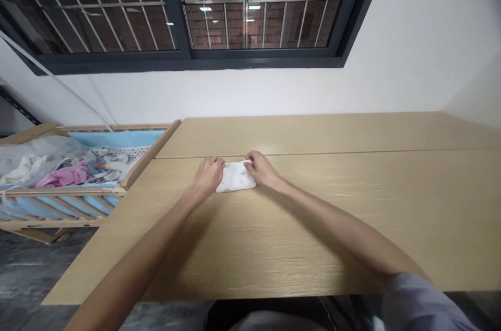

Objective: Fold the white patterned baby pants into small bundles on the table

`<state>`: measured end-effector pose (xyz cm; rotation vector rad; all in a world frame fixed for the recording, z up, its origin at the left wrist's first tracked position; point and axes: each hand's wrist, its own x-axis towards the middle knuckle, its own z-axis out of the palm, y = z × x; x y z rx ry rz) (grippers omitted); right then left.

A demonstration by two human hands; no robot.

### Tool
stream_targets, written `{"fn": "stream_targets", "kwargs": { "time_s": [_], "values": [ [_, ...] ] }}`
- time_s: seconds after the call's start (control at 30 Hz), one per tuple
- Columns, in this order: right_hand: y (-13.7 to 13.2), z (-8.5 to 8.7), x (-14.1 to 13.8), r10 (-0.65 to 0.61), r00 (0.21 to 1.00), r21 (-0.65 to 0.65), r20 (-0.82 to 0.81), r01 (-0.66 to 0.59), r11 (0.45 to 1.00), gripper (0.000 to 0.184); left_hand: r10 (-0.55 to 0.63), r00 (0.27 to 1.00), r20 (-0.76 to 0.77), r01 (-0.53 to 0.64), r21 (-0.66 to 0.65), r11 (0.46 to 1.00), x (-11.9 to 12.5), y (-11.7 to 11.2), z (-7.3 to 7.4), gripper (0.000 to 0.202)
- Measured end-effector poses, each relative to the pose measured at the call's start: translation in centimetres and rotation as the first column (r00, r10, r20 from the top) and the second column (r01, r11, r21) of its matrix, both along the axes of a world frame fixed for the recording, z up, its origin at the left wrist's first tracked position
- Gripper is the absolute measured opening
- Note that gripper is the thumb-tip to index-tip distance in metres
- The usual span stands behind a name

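A small white cloth with a faint printed pattern (236,177), flat and roughly rectangular, is on the wooden table between my hands. My left hand (209,176) grips its left edge, fingers curled and closed. At the upper right corner my right hand (261,167) pinches the cloth, with the thumb on top of it. Both hands are near the seam that runs across the tabletop.
The light wooden table (352,216) spans most of the view. To its left stands a wooden crib (66,192) with blue lining, holding a pink cloth (66,173), other fabrics and a clear plastic bag (47,151). Behind are a white wall and a barred window (188,57).
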<state>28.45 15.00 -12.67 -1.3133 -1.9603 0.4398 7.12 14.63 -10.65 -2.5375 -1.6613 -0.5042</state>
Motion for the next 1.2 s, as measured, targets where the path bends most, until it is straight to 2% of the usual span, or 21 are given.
{"fn": "stream_targets", "kwargs": {
  "time_s": [0.1,0.17,0.2,0.27,0.33,0.4,0.5,0.6,0.7,0.8,0.93,1.1,1.2],
  "values": [
    [2.1,-1.3,0.0,-0.056,0.998,-0.072,-0.029,0.054,0.996,0.022,0.049,0.999,-0.002,-0.049,0.008,0.999,0.3,1.4,-2.0,0.033],
    [2.6,-1.9,0.0,-0.082,0.996,-0.112,-0.022,0.079,0.991,0.023,0.068,0.998,0.008,-0.068,0.017,0.998,0.4,1.4,-2.7,0.032],
    [2.6,-2.0,0.0,-0.095,0.995,-0.108,-0.017,0.092,0.99,0.024,0.077,0.997,0.018,-0.078,0.027,0.997,0.4,1.3,-2.8,0.031],
    [1.9,-1.9,-0.2,-0.101,0.995,-0.018,-0.002,0.101,0.995,0.027,0.092,0.995,0.049,-0.095,0.057,0.994,0.6,0.5,-2.7,0.035],
    [0.7,-1.6,-0.5,-0.035,0.998,0.131,0.057,0.027,0.991,0.033,0.083,0.993,0.082,-0.09,0.087,0.992,1.1,-0.5,-2.5,0.047],
    [-0.4,-1.3,-0.9,0.097,0.975,0.214,0.199,-0.14,0.967,0.043,0.013,0.995,0.096,-0.019,0.068,0.998,1.8,-1.4,-2.8,0.061],
    [-1.4,-1.8,-1.3,0.254,0.873,0.122,0.416,-0.331,0.936,0.058,-0.077,0.995,0.061,0.081,-0.074,0.994,2.6,-2.0,-3.9,0.075],
    [-1.6,-2.7,-0.9,0.282,0.82,0.038,0.498,-0.346,0.938,0.061,-0.072,0.997,0.014,0.073,-0.155,0.985,2.6,-2.0,-5.4,0.079],
    [-1.5,-3.2,0.1,0.262,0.824,0.017,0.503,-0.313,0.95,0.064,-0.068,0.998,-0.019,0.064,-0.153,0.986,1.7,-1.9,-6.2,0.081],
    [-1.7,-3.4,1.5,0.262,0.844,-0.016,0.468,-0.288,0.958,0.068,-0.07,0.997,-0.041,0.062,-0.162,0.985,0.6,-1.9,-6.1,0.08],
    [-2.0,-3.3,2.8,0.282,0.859,-0.026,0.428,-0.3,0.954,0.073,-0.105,0.993,-0.054,0.092,-0.208,0.974,-0.3,-2.4,-4.9,0.079],
    [-1.9,-2.7,3.3,0.33,0.844,0.067,0.422,-0.392,0.918,0.075,-0.188,0.982,-0.028,0.184,-0.1,0.978,-0.1,-3.7,-2.7,0.07],
    [-1.3,-2.8,3.4,0.36,0.843,0.014,0.399,-0.398,0.917,0.08,-0.194,0.98,-0.041,0.186,-0.154,0.97,0.1,-3.6,-2.5,0.071]
  ]
}}
